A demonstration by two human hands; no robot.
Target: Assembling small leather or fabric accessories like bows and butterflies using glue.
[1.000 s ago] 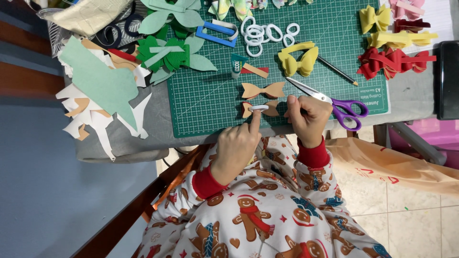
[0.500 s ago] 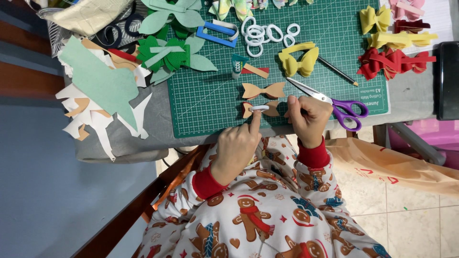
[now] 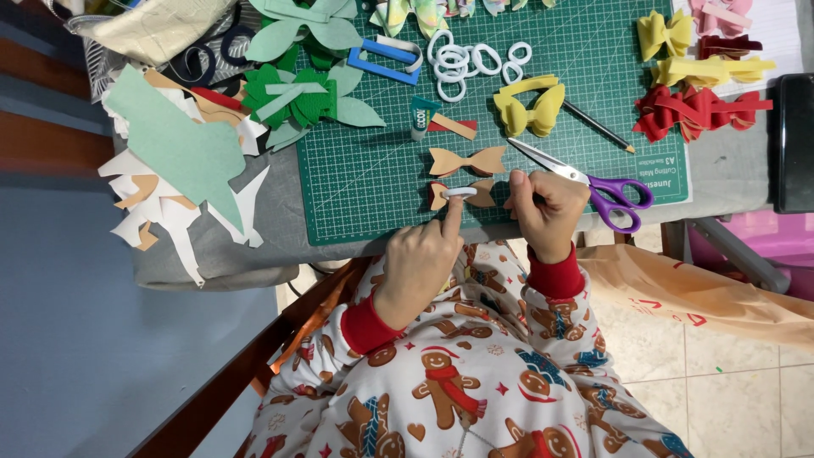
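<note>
A green cutting mat [image 3: 373, 182] with a white grid lies on a grey table [image 3: 280, 254] above a tiled floor, and craft pieces crowd its far edge: green bows [image 3: 297, 97], a heap of white rings [image 3: 462, 61], a yellow bow [image 3: 530, 106], red bows [image 3: 695, 110], a glue tube [image 3: 421, 117], a pencil [image 3: 598, 125] and purple-handled scissors [image 3: 593, 182]. At the mat's near edge lies a small tan bow [image 3: 462, 195], flat, with a white band [image 3: 460, 192] across its pinched middle; a second tan bow shape [image 3: 466, 159], without a band, lies just beyond it. The left hand [image 3: 420, 259] has its forefinger stretched out, the tip pressing on the white band, while the other fingers curl loosely under. The right hand [image 3: 547, 203] is closed at the bow's right wing, thumb and fingers pinched together; whether they grip the wing itself or something small beside it cannot be told. To do this step well, it seems wise to keep the forefinger's pressure straight down on the band so the centre stays put, and to hold the wing steady with the other hand so the piece does not twist on the mat. The banded tan bow looks thin and soft, like foam or felt, with notched wing tips, a plain surface and a narrow waist under the band.
</note>
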